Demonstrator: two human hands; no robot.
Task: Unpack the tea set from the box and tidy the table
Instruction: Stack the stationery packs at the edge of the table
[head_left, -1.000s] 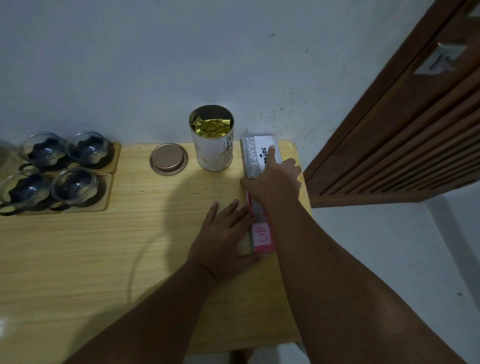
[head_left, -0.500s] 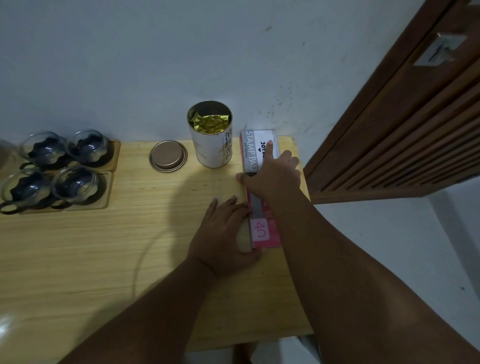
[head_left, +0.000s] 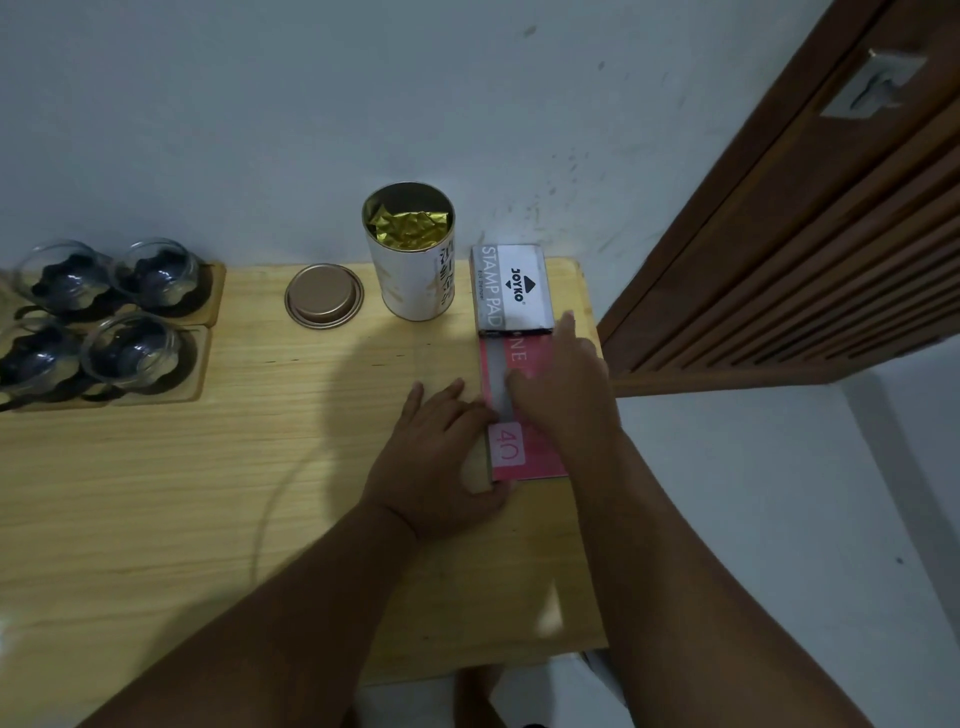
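Since the right hand (head_left: 566, 400) has slid back off the grey-white cardboard stamp-pad box (head_left: 511, 288) onto the flat pink box (head_left: 506, 452), fingers spread, with the left hand (head_left: 441, 457) pressed flat beside it, the boxes look squared; the clear glass cups (head_left: 132, 345) sit far left.

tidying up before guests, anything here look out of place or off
The tea canister stands open, its lid lying flat beside it. A stamp pad box, not tea ware, sits to its right. Nothing looks spilled.
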